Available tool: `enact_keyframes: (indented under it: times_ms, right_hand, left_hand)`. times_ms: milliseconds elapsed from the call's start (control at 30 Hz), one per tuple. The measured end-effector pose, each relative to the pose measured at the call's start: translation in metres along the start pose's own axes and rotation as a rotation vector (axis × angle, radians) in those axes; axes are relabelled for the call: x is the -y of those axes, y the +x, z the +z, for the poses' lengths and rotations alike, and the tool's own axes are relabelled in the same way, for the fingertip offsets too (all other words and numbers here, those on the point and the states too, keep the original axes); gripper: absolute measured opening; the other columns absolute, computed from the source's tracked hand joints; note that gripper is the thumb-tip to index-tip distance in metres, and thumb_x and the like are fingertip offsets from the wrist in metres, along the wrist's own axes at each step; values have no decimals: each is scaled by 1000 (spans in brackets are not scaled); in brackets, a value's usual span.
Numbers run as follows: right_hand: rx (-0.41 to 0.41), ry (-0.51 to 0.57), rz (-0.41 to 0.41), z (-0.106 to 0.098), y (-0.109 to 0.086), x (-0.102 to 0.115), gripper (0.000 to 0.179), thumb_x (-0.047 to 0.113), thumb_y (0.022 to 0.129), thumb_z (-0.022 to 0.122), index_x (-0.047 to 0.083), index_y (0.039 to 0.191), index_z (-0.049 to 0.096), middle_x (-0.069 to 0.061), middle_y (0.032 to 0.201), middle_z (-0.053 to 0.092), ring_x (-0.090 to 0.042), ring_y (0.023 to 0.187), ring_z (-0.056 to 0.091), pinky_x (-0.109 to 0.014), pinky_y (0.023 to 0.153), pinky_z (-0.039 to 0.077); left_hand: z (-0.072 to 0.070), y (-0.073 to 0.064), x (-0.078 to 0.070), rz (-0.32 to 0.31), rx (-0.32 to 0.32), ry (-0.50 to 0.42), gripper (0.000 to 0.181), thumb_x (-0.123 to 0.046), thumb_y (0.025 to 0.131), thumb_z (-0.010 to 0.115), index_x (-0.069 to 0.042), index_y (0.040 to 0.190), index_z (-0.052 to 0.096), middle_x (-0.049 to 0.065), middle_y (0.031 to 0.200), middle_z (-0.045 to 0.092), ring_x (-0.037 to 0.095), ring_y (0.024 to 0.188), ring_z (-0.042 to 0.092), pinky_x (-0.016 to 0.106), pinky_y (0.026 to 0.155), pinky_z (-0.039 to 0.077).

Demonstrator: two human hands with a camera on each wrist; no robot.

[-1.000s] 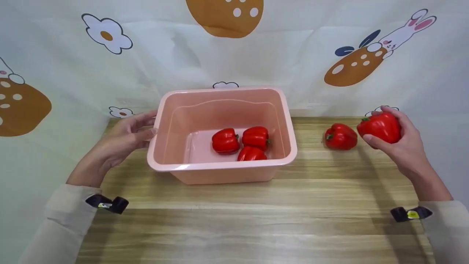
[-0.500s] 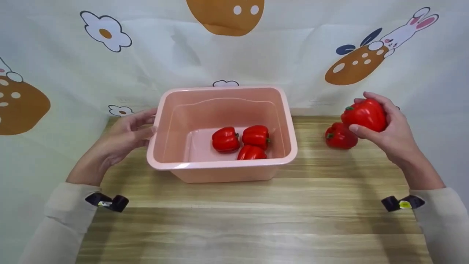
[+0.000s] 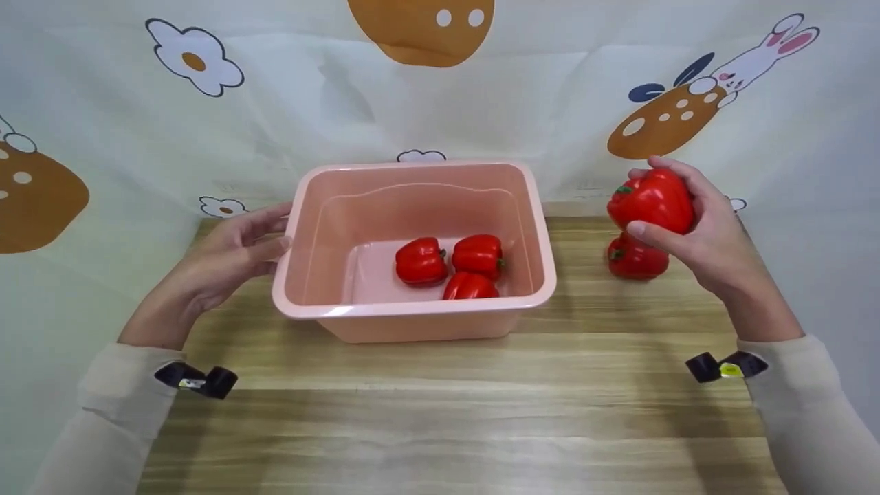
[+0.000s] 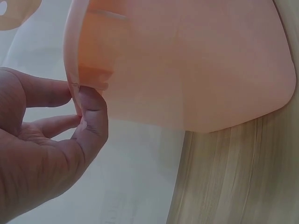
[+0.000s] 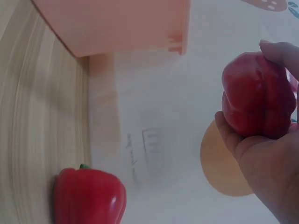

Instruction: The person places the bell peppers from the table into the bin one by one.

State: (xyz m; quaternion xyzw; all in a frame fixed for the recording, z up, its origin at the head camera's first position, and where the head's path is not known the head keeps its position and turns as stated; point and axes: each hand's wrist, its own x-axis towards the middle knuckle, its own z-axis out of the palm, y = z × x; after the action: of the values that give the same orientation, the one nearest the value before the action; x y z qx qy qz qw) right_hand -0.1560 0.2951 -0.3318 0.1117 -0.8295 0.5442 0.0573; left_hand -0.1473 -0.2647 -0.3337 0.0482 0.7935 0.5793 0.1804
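Note:
A pink plastic bin (image 3: pixel 412 311) stands on the table, and several red bell peppers lie in its right half, one of them a bell pepper (image 3: pixel 421 262) with a green stem. My left hand (image 3: pixel 230 258) pinches the bin's left rim; the left wrist view shows thumb and fingers around the rim (image 4: pixel 71 51). My right hand (image 3: pixel 708 237) grips another bell pepper (image 3: pixel 656 201), held up to the right of the bin with its stem toward the bin. Beneath it in the head view, a loose bell pepper (image 3: pixel 638 258) sits on the table, partly covered by the held one.
The wood-grain table (image 3: pixel 440 412) reaches back to a pale printed cloth (image 3: pixel 550 89) that hangs behind and at the sides. The bin's back rim overlaps this cloth in the head view.
My right hand has carried its bell pepper left and up, from beside the loose pepper to above it. My left hand and the bin have stayed in place.

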Motion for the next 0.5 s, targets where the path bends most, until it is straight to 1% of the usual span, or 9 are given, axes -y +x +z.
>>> enact_keyframes:
  times_ms: [67,200,300,500]
  right_hand:
    - [5,12,-18,3,3,5,79,5,83,79,22,150,41,-4,149,50,-18,132,46,-14,87,58]
    - [16,100,-61,12,11,15,78,1,80,79,17,148,45,-6,147,52,-20,131,47,-15,87,59]
    - [28,127,-91,19,17,24,76,1,80,78,15,147,45,-7,145,53,-22,131,47,-16,87,59]
    - [79,6,-115,35,29,44,76,12,82,78,19,149,43,0,145,54,-19,132,47,-16,92,56]
  left_hand:
    - [0,-1,0,-2,-7,2,66,-15,103,55,-10,161,23,18,155,41,14,116,65,27,95,60]
    - [1,-1,-1,0,-12,0,66,-15,103,55,-10,161,23,19,154,41,14,116,65,27,94,61]
    - [2,1,0,3,-11,-6,64,-14,103,54,-9,160,25,19,152,42,14,115,64,27,92,61]
    - [3,1,1,-3,-15,-14,64,-13,103,55,-8,160,26,19,153,42,15,116,64,27,93,61]
